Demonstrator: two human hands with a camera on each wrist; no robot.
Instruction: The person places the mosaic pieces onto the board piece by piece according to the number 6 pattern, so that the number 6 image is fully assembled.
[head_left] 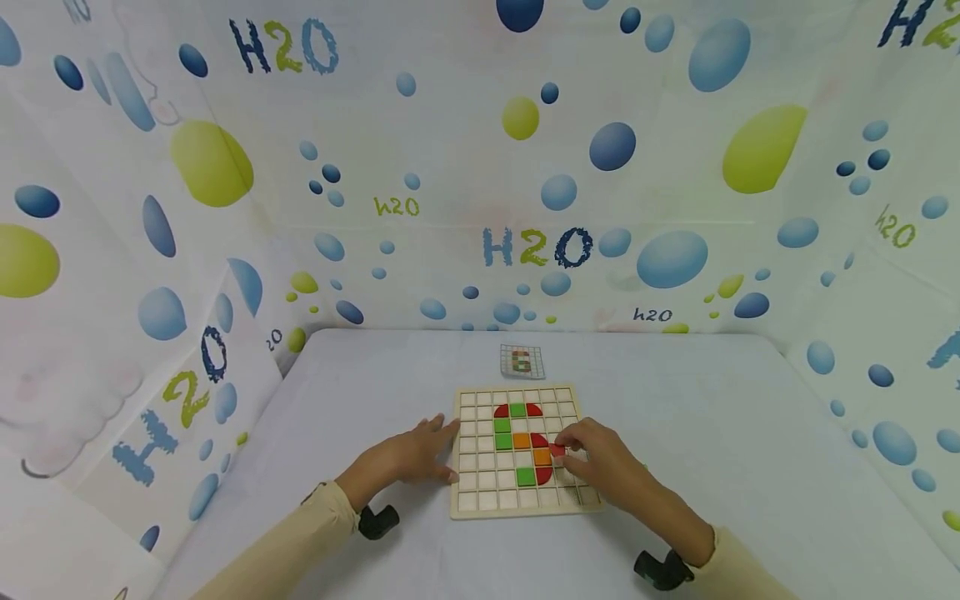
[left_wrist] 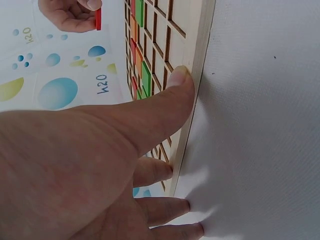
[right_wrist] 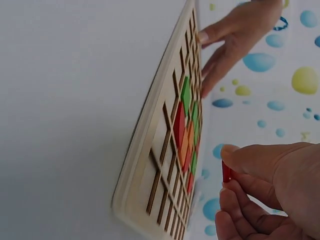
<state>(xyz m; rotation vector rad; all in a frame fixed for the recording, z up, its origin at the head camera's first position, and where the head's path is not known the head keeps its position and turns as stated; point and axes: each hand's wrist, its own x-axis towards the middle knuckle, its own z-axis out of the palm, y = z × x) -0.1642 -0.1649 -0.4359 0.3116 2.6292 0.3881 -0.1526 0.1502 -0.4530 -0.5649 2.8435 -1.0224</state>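
Observation:
A wooden grid board (head_left: 487, 501) lies on the white table, with green, orange and rounded red tiles set in some of its squares. My right hand (head_left: 606, 460) pinches a small red tile (right_wrist: 226, 171) between thumb and fingers, above the board's right part. The held tile stands apart from the board in the right wrist view. At the board's left edge rests my left hand (head_left: 417, 451), its fingers fairly straight. Its thumb (left_wrist: 179, 82) touches the wooden rim in the left wrist view. A green tile (head_left: 526, 477) sits low in the pattern, next to a red one.
Behind the board lies a small card (head_left: 522, 362) printed with a grid and a coloured figure. A white cloth (head_left: 360, 375) covers the table. Patterned curtains (head_left: 450, 150) with dots and H2O lettering enclose the back and sides. Dark camera mounts (head_left: 663, 571) sit on both wrists.

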